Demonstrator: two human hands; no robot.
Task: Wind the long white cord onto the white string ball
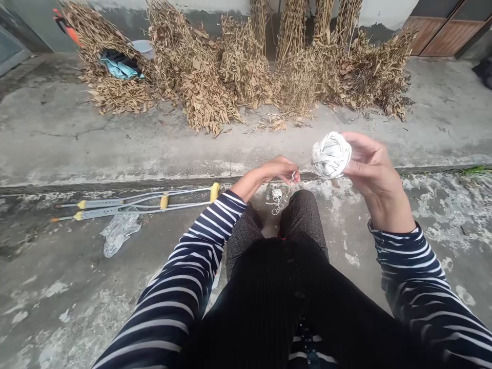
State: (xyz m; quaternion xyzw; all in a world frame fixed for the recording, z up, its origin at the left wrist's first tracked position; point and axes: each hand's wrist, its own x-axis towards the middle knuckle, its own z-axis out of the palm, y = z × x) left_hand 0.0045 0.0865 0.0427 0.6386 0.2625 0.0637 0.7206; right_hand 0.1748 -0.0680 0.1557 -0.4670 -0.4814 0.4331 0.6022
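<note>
At the fingertips of the right hand (372, 166), a rounded white ball of wound cord (331, 155) is sitting raised above the ground, the thumb and fingers clamping on its right side. To the left of those fingers and slightly lower, the left hand (282, 170) is keeping its fingers curled together on a thin whitish strand (305, 164), which is running across the gap toward the ball. Below the left fingers, a small white coil of cord (276, 195) is lying on the grey concrete ground (361, 287), its loose loops trailing toward the knees in dark woven trousers (305, 215). Well to the left of the left fingers, grey metal crutches with yellow padding (142, 201) are lying near the edge of a grey concrete step (161, 148), with a crumpled clear plastic bag (121, 233) resting just beside them. Well beyond both hands' fingers, brown dried leafy stalks (215, 77) are leaning against a pale wall (215, 5), some leaves spreading over the step.
</note>
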